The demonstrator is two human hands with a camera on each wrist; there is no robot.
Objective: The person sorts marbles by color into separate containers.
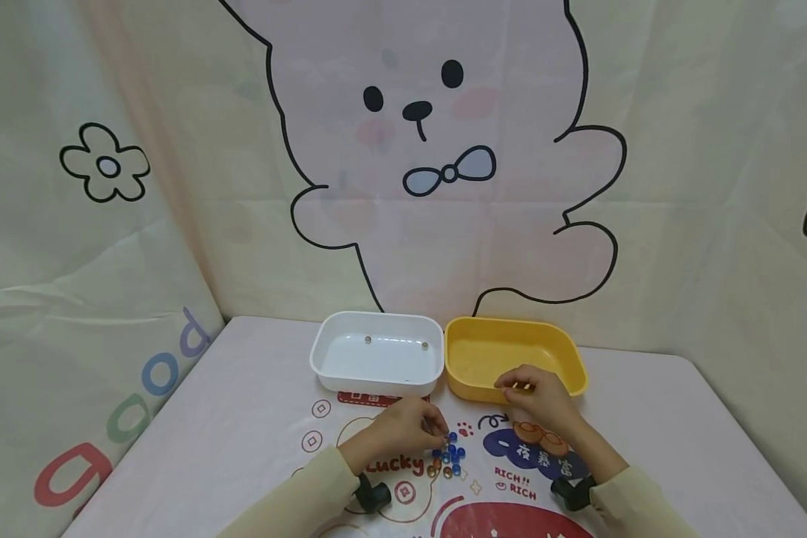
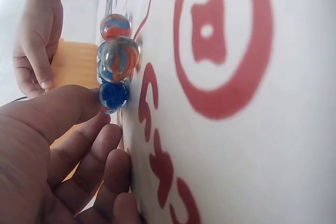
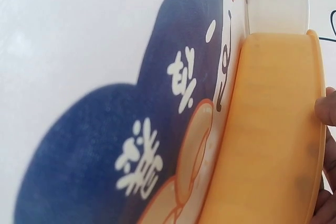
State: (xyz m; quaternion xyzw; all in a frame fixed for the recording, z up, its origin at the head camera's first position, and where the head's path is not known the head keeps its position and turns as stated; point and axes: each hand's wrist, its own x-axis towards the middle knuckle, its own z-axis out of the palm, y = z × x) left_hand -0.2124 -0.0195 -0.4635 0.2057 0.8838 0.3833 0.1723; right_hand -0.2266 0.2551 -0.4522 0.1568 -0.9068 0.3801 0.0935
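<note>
A cluster of glass marbles (image 1: 452,451), blue ones and orange-swirled ones, lies on the printed tabletop. My left hand (image 1: 410,427) is at the left side of this cluster, fingers bent. In the left wrist view its thumb (image 2: 68,103) and index fingertip close in on a marble showing as an orange sliver, mostly hidden behind a blue marble (image 2: 114,95). My right hand (image 1: 541,392) is over the front rim of the yellow tray (image 1: 457,385), thumb and index fingertips close together. I cannot tell whether the right fingers hold anything.
A white tray (image 1: 376,387) stands left of the yellow one, side against side. Two small marbles (image 1: 425,345) lie apart in it. Behind the trays hangs a cloth backdrop (image 1: 242,246) with a cartoon bear. Prints and lettering cover the tabletop (image 1: 269,403) near the hands.
</note>
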